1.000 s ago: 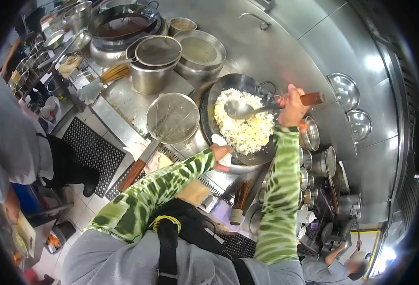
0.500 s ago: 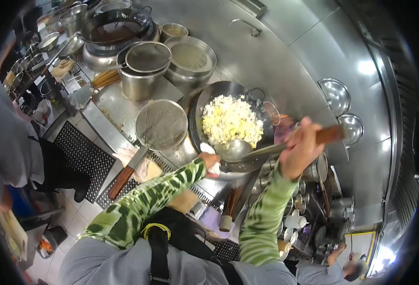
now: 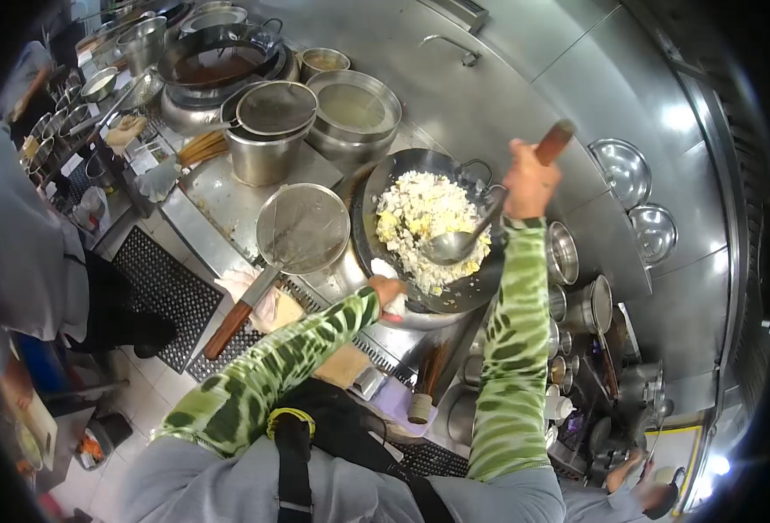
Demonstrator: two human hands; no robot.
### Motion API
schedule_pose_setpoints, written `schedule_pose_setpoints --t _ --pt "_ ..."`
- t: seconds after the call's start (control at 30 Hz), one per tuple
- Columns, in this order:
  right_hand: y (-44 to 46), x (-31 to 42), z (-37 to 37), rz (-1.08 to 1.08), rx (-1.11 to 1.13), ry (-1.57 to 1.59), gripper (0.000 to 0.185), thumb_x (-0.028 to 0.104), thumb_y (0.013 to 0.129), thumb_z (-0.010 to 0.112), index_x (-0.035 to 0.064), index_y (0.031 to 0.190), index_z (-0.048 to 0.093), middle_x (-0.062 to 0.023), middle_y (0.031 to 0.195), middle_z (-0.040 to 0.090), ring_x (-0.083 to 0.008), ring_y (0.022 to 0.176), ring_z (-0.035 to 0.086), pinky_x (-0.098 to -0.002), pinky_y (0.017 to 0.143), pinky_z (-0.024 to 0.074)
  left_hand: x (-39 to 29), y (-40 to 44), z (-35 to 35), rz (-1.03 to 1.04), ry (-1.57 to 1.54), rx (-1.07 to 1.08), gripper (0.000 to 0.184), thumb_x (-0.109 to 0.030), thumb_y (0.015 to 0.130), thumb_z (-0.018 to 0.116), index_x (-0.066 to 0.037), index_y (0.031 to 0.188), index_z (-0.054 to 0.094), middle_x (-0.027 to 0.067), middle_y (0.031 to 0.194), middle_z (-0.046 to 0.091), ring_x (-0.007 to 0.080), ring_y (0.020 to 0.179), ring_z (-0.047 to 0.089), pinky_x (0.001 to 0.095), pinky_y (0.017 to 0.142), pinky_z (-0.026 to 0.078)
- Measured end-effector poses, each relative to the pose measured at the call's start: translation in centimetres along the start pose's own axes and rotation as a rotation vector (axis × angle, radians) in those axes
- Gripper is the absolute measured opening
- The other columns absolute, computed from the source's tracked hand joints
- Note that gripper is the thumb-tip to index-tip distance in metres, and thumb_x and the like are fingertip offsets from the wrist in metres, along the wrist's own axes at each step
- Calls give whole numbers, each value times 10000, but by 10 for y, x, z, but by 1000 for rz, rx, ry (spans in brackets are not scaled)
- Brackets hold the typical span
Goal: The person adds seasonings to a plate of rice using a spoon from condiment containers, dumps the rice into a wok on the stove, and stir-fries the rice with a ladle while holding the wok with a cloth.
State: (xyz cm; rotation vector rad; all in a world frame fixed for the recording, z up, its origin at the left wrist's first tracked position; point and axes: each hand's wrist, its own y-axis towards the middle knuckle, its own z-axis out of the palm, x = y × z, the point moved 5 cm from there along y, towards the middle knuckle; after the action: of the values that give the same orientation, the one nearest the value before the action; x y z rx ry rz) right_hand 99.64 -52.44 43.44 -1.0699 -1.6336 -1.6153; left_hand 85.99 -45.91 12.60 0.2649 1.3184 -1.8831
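Currently, left hand (image 3: 388, 292): fingers curled around a white cloth (image 3: 380, 268), gripping it against the wok's rim at the person's side; the contact under the cloth is hidden.
Right hand (image 3: 531, 179): fingers clenched round the ladle's handle, its wooden end (image 3: 557, 139) sticking out beyond the fist.
Ladle (image 3: 449, 248): shaft slanting down and leftward from the right fingers, bowl in the fried rice.
Egg fried rice (image 3: 420, 202): white grains with yellow pieces, heaped just beyond the left fingers and left of the right ones.
Wok (image 3: 468, 296): black, around the rice, its bare dark side between the two sets of fingers.
Wire-mesh skimmer (image 3: 303, 228): just left of the left fingers, wooden handle pointing back toward the person.
Bundled-stick wok brush (image 3: 429, 375): nearer the body than the left fingers, slightly to their right.
Steel stockpot (image 3: 267, 159): beyond the left fingers and further left, a round sieve (image 3: 277, 106) across its top.
Wide steel pot (image 3: 354, 105): just right of the stockpot, pale liquid inside, well beyond the left fingers.
Steel bowls (image 3: 620, 174): two, right of the right fingers, against the wall.
Second wok (image 3: 215, 70): farthest beyond the left fingers, leftward, holding dark liquid.
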Motion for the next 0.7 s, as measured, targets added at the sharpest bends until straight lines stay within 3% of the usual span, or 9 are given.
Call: schedule_pose_setpoints --t 0.07,0.17,0.33,0.4,0.47,0.57,0.63,0.67,0.7 --pt "-8 37 -7 -109 -107 184 162 57 758 659 46 676 520 13 531 480 -89 389 419 -255 366 344 -8 2 -1 101 -4 -36 234 -155 796 619 14 956 598 147 881 606 300 761 618 442 594 577" --pt "-7 -62 -7 -41 -88 213 159 60 762 663 40 678 529 21 508 464 -98 371 407 -264 361 338 -2 11 -2 4 -10 84 214 -146 790 622 15 929 606 150 887 610 302 744 621 439 588 577" --pt "32 13 -19 -78 -190 196 138 96 779 653 30 731 541 -2 510 448 -104 375 399 -265 372 376 3 27 -6 11 -33 10 225 -147 773 641 18 921 604 161 883 612 307 757 627 455 562 567" --pt "38 -62 -28 -168 -261 114 142 103 777 658 37 723 544 -3 514 447 -105 373 401 -267 368 376 1 42 -14 400 339 189 221 -140 770 642 11 927 604 164 881 611 312 751 624 454 563 565" --pt "39 -82 -54 -157 -306 75 151 112 776 658 39 715 542 -6 519 449 -108 371 404 -267 363 375 -2 13 -4 -42 -9 64 195 -133 772 642 -1 912 611 167 877 609 316 748 622 456 563 562" --pt "57 -16 -94 4 -276 101 173 129 775 654 36 701 528 -14 528 458 -115 366 410 -264 357 374 -1 18 -5 -27 23 101 235 -178 803 624 13 941 629 168 849 604 300 696 610 434 538 565" --pt "57 14 -151 -7 -491 98 165 145 811 612 59 692 536 9 524 450 -102 358 394 -257 346 346 5 35 -7 160 81 216 215 -165 795 620 1 932 620 160 842 614 301 704 617 446 551 561" --pt "45 2 -166 -165 -406 -7 119 135 808 602 68 720 558 0 539 477 -125 378 428 -279 371 371 6 42 -10 297 170 262 216 -168 794 620 -16 948 614 152 853 618 297 716 619 448 565 560" --pt "36 -16 -160 -295 -291 -480 71 137 809 606 70 788 595 -9 610 529 -135 449 489 -288 404 408 4 25 -4 -28 21 91 219 -171 795 618 -32 963 609 146 864 620 294 720 619 452 574 559"
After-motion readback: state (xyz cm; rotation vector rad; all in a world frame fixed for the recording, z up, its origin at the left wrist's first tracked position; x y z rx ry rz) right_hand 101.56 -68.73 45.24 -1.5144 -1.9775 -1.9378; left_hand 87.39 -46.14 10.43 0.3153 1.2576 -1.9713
